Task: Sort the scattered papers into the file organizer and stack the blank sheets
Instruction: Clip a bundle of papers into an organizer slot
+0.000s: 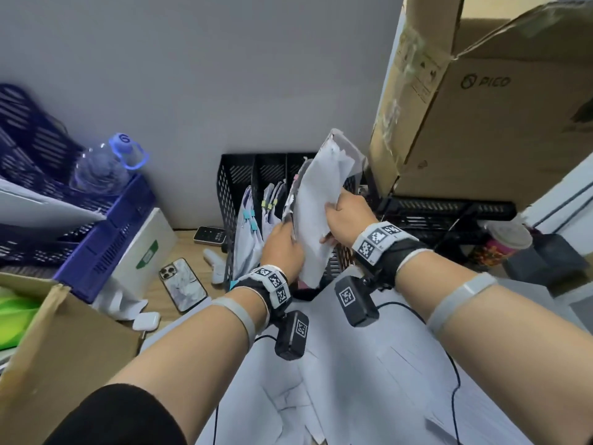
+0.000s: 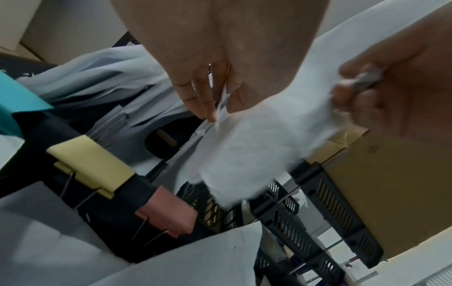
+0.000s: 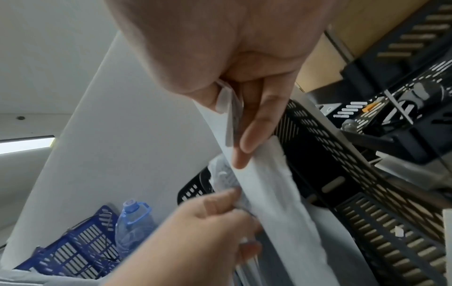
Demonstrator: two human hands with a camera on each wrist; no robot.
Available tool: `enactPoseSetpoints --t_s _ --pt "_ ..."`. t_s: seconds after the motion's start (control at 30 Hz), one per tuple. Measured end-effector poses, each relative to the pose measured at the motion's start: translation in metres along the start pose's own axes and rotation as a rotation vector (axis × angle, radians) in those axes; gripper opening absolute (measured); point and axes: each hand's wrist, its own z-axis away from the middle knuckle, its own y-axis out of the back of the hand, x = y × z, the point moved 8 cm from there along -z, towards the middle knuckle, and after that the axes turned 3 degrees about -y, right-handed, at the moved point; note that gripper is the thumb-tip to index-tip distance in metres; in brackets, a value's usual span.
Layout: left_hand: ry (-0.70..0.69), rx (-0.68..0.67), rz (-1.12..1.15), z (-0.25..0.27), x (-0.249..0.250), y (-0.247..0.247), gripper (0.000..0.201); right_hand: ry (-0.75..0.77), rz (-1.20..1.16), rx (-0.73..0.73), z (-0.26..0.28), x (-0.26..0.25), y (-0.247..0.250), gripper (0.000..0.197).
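Both the left hand (image 1: 282, 244) and right hand (image 1: 346, 216) pinch one paper bundle (image 1: 316, 203) above the file organizer (image 1: 237, 175).

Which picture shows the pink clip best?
The left wrist view. The pink clip sits big and close there, clamped on a paper bundle beside a yellow clip. The head view shows only tiny coloured clips in the organizer. The right wrist view shows no clip.

Even, soft indoor light; a ceiling strip light (image 3: 26, 144) glows left of the blue bottle (image 3: 133, 224). Wrist views are motion-blurred. Head view bends at its edges.
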Motion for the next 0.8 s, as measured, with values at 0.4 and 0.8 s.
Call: enactPoseSetpoints --t_s 0.4,0.8 --pt "-0.050 -0.075 -0.016 0.001 -0.015 -0.007 0.037 -0.181 0.099 0.087 -0.027 0.052 -0.053 0.023" --pt "-0.007 -0.150 -0.062 0.008 -0.018 -0.019 0.033 -0.222 0.226 -0.078 -0.032 0.067 -0.082 0.034"
